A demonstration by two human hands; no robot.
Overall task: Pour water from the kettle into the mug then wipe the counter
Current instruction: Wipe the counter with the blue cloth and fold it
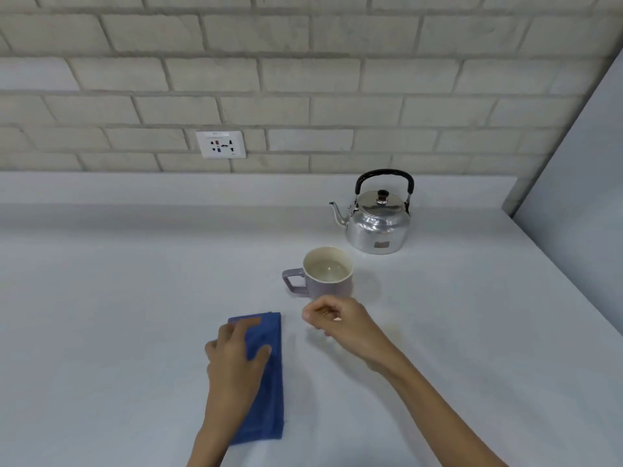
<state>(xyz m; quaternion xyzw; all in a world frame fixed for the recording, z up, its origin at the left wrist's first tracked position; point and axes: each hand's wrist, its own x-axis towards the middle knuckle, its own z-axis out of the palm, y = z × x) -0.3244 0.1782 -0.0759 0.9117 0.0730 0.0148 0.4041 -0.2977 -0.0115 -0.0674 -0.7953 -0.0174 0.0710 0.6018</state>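
Observation:
A shiny metal kettle [377, 220] with a black handle stands upright at the back right of the white counter [118, 315], spout pointing left. In front of it a lilac mug [325, 274] holds water, its handle on the left. A folded blue cloth [269, 382] lies flat nearer to me. My left hand [236, 362] rests on the cloth's left part, fingers spread over it. My right hand [340, 323] hovers just in front of the mug with fingers curled and nothing in it.
A brick wall runs behind the counter, with a white power socket [220, 144] at the centre left. A grey side panel [580, 170] bounds the counter on the right.

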